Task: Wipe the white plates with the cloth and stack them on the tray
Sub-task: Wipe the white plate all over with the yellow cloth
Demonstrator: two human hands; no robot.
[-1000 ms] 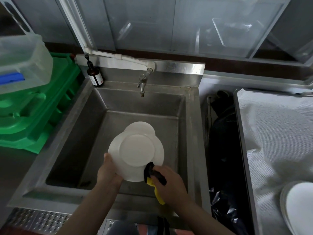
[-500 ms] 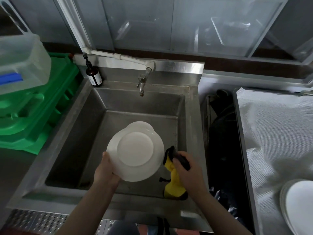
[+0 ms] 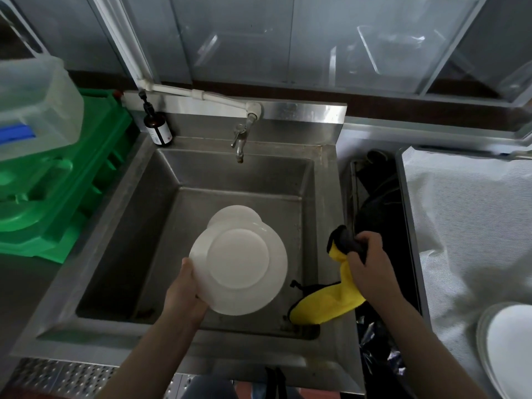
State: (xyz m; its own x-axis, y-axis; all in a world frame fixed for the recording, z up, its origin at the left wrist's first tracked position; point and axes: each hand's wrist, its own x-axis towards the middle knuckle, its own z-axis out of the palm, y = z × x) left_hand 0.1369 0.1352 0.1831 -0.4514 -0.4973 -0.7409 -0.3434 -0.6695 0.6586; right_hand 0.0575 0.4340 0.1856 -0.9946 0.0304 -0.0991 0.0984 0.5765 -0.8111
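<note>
Over the sink [image 3: 135, 197], the left hand [image 3: 184, 295] grips a plate [image 3: 239, 264] by its near rim; the right hand [image 3: 371, 266], at the sink's right edge, clutches the bunched cloth [image 3: 331, 303].

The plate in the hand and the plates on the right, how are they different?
The held plate is up over the sink, tilted, gripped by the left hand; the stacked plates lie flat on the lined tray, untouched. The held one shows whole; the stack is cut off. Both are white and round.

text: none legible | bottle label [image 3: 163, 133]: white, print too small to read
</note>
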